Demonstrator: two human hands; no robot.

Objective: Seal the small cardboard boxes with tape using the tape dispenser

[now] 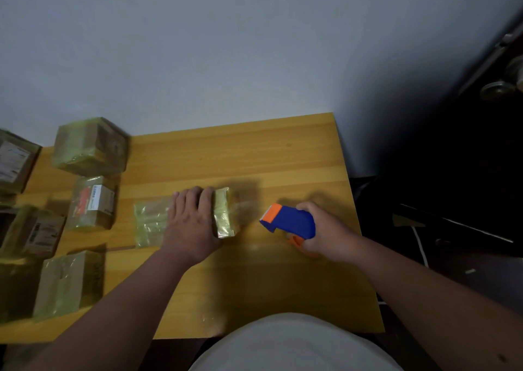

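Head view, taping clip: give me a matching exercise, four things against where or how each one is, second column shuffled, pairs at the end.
Things
1. left hand
2. right hand
3. tape dispenser
4. box with the red label

Places or states
A. blue and orange, off the box, to its right
B. laid flat on the box in the middle of the table
C. at the table's left, among other taped boxes
D. curled round the dispenser's handle

Pairs: 1-B, 2-D, 3-A, 4-C

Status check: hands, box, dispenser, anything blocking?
Left hand flat on small box, fingers straight. Right hand grips tape dispenser, beside the box, apart. Nothing between them.
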